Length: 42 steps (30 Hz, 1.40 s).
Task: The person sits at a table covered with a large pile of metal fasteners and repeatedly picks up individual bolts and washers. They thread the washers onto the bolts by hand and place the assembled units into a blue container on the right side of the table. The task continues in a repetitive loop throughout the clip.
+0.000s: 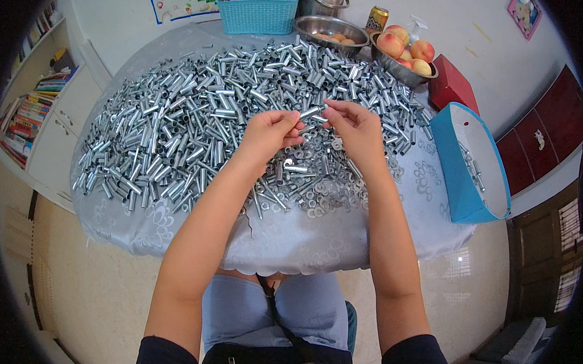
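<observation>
Above the heap, my left hand (272, 134) is closed in a pinch on the left end of a short shiny metal sleeve (311, 112). The thumb and fingers of my right hand (357, 130) close at the sleeve's other end; whether a small part sits between those fingertips is too small to tell. Below and around both hands lie loose metal sleeves (197, 114) in a wide pile. Flat washers (333, 186) are strewn between my forearms, and a few thin bolts (275, 197) lie at the pile's near edge.
A grey patterned cloth covers the round table (302, 243). On the right stands a blue open box (461, 181) holding several metal pieces, near a red box (452, 85). Along the back are a blue basket (257, 17), a bowl of eggs (331, 45), a bowl of peaches (405, 64) and a can (377, 19).
</observation>
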Tool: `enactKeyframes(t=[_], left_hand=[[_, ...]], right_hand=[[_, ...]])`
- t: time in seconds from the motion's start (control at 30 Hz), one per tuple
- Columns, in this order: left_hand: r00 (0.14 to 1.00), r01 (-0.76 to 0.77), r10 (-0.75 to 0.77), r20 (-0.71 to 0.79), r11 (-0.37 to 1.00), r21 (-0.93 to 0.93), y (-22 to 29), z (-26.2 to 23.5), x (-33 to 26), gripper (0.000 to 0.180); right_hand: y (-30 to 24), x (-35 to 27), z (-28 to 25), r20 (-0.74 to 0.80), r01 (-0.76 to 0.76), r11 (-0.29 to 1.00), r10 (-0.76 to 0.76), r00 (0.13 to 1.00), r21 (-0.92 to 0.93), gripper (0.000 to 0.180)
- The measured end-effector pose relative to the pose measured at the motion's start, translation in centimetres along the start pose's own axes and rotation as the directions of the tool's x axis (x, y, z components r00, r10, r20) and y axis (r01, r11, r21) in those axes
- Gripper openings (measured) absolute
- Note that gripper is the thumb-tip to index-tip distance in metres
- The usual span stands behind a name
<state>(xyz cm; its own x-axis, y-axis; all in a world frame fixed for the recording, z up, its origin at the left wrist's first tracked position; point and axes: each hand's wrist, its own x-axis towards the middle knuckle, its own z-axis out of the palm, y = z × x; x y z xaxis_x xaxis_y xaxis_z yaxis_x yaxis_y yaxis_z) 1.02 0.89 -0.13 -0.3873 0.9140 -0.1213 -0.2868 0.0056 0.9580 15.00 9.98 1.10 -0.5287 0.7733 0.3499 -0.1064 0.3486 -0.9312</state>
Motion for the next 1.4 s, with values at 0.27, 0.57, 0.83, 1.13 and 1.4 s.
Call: enactKeyframes(t=[0.27, 0.57, 0.83, 1.13, 1.4], left_hand=[[0.996, -0.075, 0.07, 0.046, 0.991, 0.109, -0.6, 0.5, -0.1, 0.023], [0.985, -0.168, 0.158, 0.07, 0.97, 0.176, -0.9, 0.3, 0.2, 0.022], [0.98, -0.195, 0.183, 0.078, 0.961, 0.195, -1.4, -0.4, 0.9, 0.023], [0.986, -0.159, 0.151, 0.071, 0.978, 0.138, -1.1, -0.1, 0.7, 0.023], [0.99, -0.136, 0.129, 0.061, 0.983, 0.124, -1.0, 0.1, 0.4, 0.022]], right_hand=[[-0.5, -0.1, -0.7, 0.048, -0.052, 0.893, 0.082, 0.996, -0.447, 0.031], [-0.1, -0.1, -1.2, 0.174, -0.16, 0.958, 0.204, 0.963, -0.239, 0.035], [0.3, -0.1, -0.6, 0.237, -0.252, 0.961, 0.272, 0.933, -0.111, 0.039], [0.9, 0.2, -0.3, 0.134, -0.163, 0.979, 0.179, 0.975, -0.119, 0.039], [0.7, -0.1, -0.2, 0.053, -0.13, 0.978, 0.14, 0.989, -0.164, 0.032]])
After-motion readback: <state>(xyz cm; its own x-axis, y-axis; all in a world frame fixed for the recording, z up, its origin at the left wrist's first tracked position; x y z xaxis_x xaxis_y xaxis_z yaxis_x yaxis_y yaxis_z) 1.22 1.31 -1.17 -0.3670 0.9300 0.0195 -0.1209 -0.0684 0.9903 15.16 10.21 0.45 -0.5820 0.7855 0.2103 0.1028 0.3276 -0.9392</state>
